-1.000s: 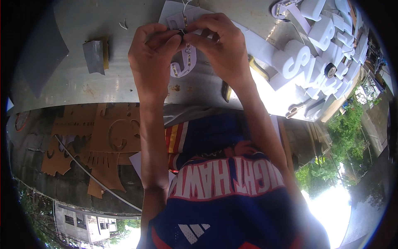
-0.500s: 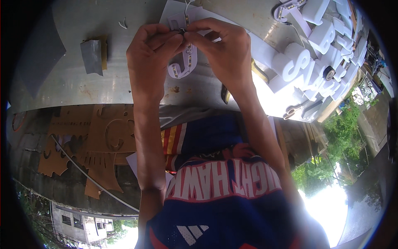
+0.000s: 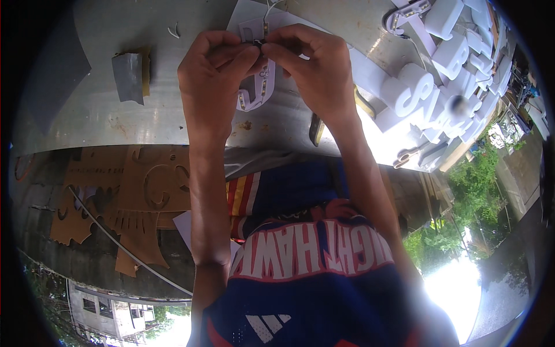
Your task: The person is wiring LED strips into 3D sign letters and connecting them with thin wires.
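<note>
Over LED letter (image 3: 266, 85), L/R fingers (image 3: 245, 56) (image 3: 277, 54) pinch dk. pc (image 3: 258, 42)

Reading off my feed: blue shirt (image 3: 352, 301), 6 o'clock, big white lettering (image 3: 311, 243) edged pinkish-red, slanted-bar logo (image 3: 265, 327) below. Hook-shaped letter piece (image 3: 258, 92), 12 o'clock. White block letters (image 3: 450, 56) heaped, 2 o'clock. Cardboard (image 3: 136, 194), 9 o'clock: print (image 3: 95, 170) too faint for me.

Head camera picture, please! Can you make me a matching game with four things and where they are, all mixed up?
1. Scissors
2. Hook-shaped light piece
3. Cardboard
4. White letters

A. Heaped at upper right
B. Brown, at lower left
C. Near the table edge, right of the right hand
D. Partly covered by the hands

Pairs: 1-C, 2-D, 3-B, 4-A
</note>
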A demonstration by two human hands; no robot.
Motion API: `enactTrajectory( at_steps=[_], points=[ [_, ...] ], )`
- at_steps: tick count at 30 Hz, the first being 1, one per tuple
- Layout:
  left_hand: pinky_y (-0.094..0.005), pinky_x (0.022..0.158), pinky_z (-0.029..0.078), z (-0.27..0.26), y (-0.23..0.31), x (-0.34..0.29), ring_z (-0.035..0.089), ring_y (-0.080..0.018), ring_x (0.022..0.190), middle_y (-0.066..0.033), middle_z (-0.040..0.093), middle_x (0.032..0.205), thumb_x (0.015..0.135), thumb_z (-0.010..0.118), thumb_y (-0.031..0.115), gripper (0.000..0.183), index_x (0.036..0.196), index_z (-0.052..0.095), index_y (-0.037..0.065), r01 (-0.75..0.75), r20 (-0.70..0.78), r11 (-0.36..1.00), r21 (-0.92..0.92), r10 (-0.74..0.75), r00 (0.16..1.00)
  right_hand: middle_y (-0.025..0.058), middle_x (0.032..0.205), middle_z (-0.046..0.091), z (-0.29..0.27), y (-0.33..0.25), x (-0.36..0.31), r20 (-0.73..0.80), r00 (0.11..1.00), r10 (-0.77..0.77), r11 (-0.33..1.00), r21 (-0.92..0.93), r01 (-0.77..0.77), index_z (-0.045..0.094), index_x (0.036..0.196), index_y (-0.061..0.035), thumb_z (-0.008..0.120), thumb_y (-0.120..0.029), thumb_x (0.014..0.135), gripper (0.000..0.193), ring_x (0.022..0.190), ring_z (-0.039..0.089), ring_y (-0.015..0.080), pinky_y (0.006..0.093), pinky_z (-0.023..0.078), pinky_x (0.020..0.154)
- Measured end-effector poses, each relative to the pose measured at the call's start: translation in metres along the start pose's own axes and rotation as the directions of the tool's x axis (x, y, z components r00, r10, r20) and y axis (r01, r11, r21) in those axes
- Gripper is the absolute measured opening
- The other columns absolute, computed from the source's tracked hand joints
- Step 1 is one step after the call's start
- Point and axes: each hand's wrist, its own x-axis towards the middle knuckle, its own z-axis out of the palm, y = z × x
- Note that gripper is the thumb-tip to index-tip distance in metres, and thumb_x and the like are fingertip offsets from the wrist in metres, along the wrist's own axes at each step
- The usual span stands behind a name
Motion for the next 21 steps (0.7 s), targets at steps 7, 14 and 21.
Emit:
enactTrajectory(
  at_steps=[7,14,21],
  points=[
    [-0.0309,0.084,0.058,0.003,-0.001,-0.003,0.07,-0.0215,0.087,-0.0178,0.07,0.098,0.086,0.067,-0.004,0.025,0.108,0.055,-0.007,-0.006,-0.026,0.999,0.043,0.007,1.0,0.0106,0.073,0.069,0.013,-0.002,-0.005,-0.169,0.96,-0.223,0.97,-0.135,0.202,0.071,0.096,0.0009,0.072,-0.007,0.081,0.017,0.064,0.066,0.0154,0.0252,0.05,0.058],
    [-0.0281,0.079,0.058,0.003,-0.004,-0.003,0.07,-0.0193,0.084,-0.0174,0.069,0.093,0.085,0.067,-0.004,0.025,0.106,0.053,-0.009,-0.011,-0.042,0.995,-0.095,0.007,0.999,0.0119,0.084,0.069,0.018,-0.002,-0.01,-0.192,0.889,-0.417,0.871,-0.366,0.329,0.071,0.092,-0.0013,0.071,-0.001,0.078,0.014,0.069,0.069,0.0225,0.0317,0.053,0.057],
    [-0.0302,0.08,0.059,0.001,-0.005,0.0,0.07,-0.0201,0.083,-0.0173,0.069,0.093,0.085,0.066,-0.006,0.023,0.104,0.053,-0.009,0.007,-0.017,0.986,-0.169,-0.01,1.0,0.0112,0.088,0.063,0.015,-0.001,-0.012,-0.094,0.877,-0.472,0.837,-0.361,0.412,0.065,0.091,-0.0033,0.068,0.004,0.071,0.021,0.08,0.064,0.0316,0.0401,0.053,0.067]
  ],
)
